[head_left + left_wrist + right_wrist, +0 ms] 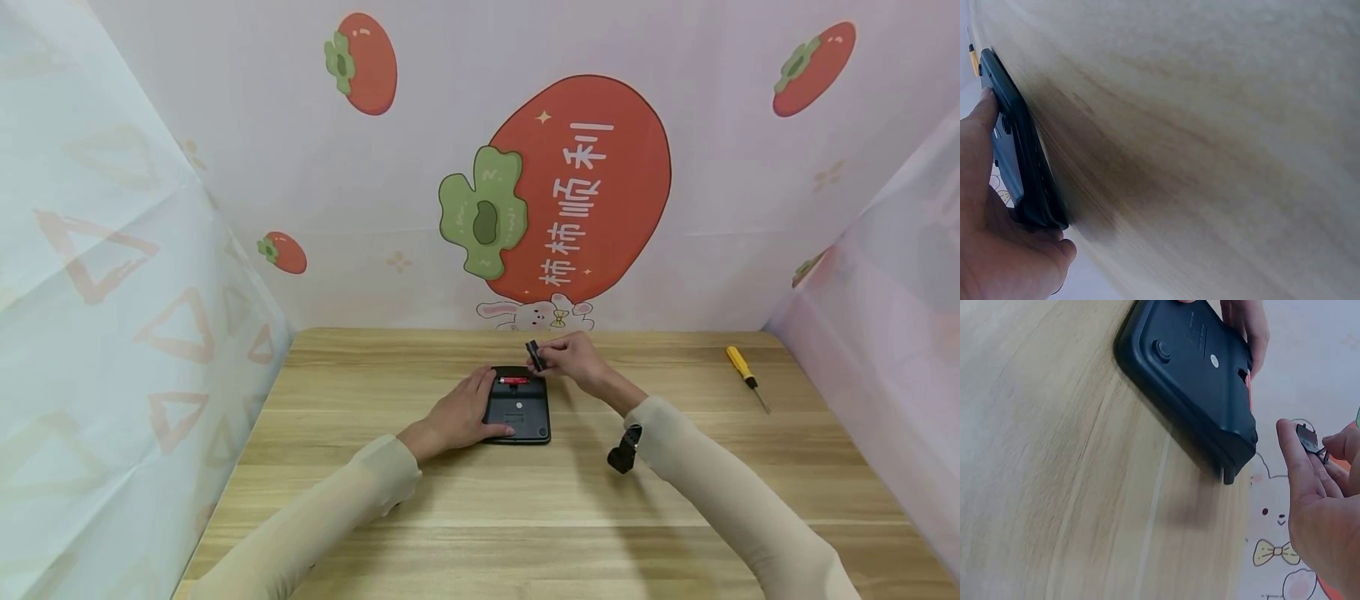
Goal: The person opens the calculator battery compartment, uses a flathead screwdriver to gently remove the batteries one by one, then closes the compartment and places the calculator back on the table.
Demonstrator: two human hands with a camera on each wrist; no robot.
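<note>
A black calculator [529, 423] lies back side up on the table, its battery compartment uncovered at the far end. Inside that compartment sits a red battery [514, 381]. My left hand [459, 414] holds the calculator by its left side, with the thumb on the back near the front edge and fingers at the far edge. Just above the compartment's right end, my right hand [576, 360] pinches a small black battery cover [534, 355]. In the right wrist view the cover [1307, 439] is between thumb and fingers, apart from the calculator [1191, 369].
A yellow-handled screwdriver [739, 363] lies at the far right of the wooden table [480, 533]. Behind the table's far edge rises a printed backdrop [720, 275], with similar sheets along both sides.
</note>
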